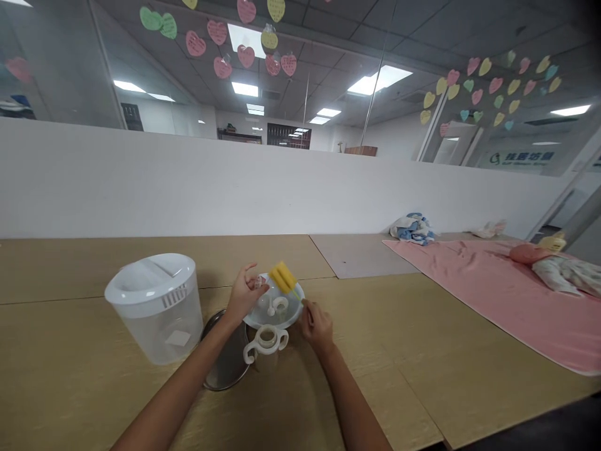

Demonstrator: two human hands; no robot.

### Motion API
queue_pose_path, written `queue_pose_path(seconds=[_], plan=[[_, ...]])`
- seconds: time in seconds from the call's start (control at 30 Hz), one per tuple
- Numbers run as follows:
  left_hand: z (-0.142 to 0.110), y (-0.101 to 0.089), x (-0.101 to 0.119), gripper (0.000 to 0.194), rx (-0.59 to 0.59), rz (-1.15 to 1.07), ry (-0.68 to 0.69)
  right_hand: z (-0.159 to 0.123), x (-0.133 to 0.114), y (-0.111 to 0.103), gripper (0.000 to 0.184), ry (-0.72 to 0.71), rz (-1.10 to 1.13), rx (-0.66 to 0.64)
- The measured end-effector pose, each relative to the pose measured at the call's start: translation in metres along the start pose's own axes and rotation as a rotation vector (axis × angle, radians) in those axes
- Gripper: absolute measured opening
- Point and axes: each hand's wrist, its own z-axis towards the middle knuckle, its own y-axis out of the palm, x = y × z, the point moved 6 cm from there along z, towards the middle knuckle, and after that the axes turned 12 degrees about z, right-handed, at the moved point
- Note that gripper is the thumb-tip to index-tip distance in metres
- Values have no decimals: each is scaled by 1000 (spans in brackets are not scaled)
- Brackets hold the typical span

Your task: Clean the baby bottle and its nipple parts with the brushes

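Right now I have the yellow sponge brush raised over the white bowl, the right hand clamped on its thin green handle. The left hand curls beside a small clear piece with red markings; I can't tell whether its fingers grip it. I judge this a scrubbing step, and the next move calls for me to steady that piece and line the sponge up with it. Small white parts sit in the bowl; nearer me stands a two-handled bottle, with a round metal tray and lidded tub leftward.
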Motion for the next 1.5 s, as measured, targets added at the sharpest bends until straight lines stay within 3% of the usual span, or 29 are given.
queue_pose_path(seconds=[0.17,0.3,0.4,0.53,0.7,0.87,0.97,1.1,1.33,1.5], plan=[[-4,-7,10,81,111,-363,-75,3,-16,0,44,-184,-32,-8],[-8,-19,5,66,242,-514,-128,4,-20,-2,44,-251,-15,-26],[-16,-37,10,62,291,-370,-65,3,-16,-3,38,-219,-6,-27],[-34,-58,12,71,249,-65,21,0,-6,-2,31,-96,-31,1],[-56,-72,-17,72,204,82,-10,-1,3,-1,28,20,-28,19],[-76,-79,-47,66,249,191,-53,1,3,-3,26,19,-26,52],[-83,-81,-58,68,255,218,-38,2,4,-3,26,25,-8,71],[-79,-76,-73,63,182,309,-58,1,6,0,26,54,6,52],[-58,-60,-69,13,-25,837,-43,1,7,0,26,93,8,45],[-57,-60,-68,23,-59,938,-118,1,7,1,27,109,11,28]])
